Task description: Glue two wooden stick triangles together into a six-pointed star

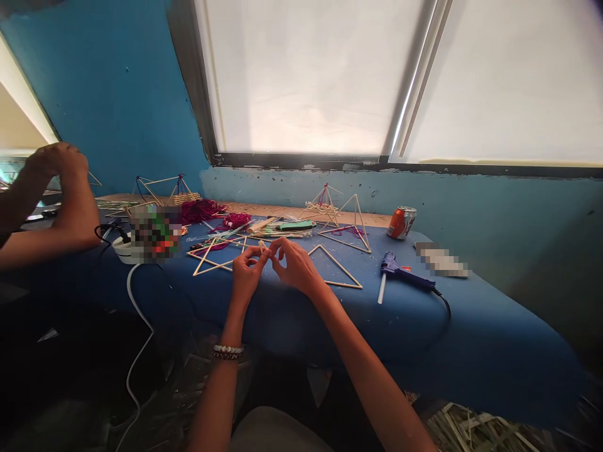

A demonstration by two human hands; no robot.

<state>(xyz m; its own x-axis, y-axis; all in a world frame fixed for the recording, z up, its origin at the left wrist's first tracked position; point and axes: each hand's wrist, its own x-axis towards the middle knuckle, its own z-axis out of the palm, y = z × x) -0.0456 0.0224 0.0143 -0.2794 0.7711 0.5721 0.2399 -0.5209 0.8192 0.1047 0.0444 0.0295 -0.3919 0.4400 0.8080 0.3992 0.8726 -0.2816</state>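
My left hand point(246, 271) is closed around a small pale piece point(262, 245), perhaps the end of a thin wooden stick; most of it is hidden by the fingers. My right hand point(294, 266) meets it from the right, thumb and fingertips pinched together close to the left fingertips. Whatever lies in that pinch is too small to make out. Just right of my hands a stick triangle point(346, 270) lies flat on the blue table cover point(301, 320). To their left lies another frame of joined sticks point(207, 258).
Behind my hands are a green-handled cutter point(296, 225), magenta yarn point(202, 211) and standing stick pyramids point(357, 220). At right are a blue glue gun point(390, 267), an orange can point(402, 223) and a phone-like slab point(443, 260). Another person's arms point(70, 201) reach in at left, near a white cable point(134, 307).
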